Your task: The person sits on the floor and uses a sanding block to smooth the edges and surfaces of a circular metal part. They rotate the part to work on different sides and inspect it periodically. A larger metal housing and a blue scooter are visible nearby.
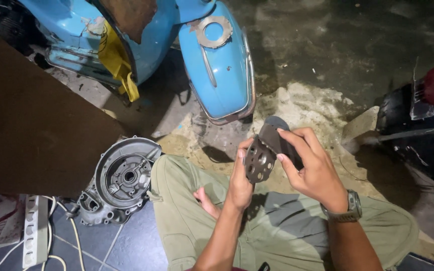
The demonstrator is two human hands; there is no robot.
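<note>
My left hand (239,183) grips a small dark metal plate (258,161) pierced with several round holes, holding it upright above my lap. My right hand (311,168), with a watch on its wrist, pinches a dark grey sheet, likely sandpaper (276,136), folded over the plate's upper edge. Both hands meet in the middle of the view, above my legs in olive trousers (282,228).
A grey engine casing (121,180) lies on the floor left of my knee. A blue scooter body (217,65) stands ahead. A brown board (31,125) leans at left, a white power strip (33,231) below it. A dark vehicle with a red lamp (428,115) is at right.
</note>
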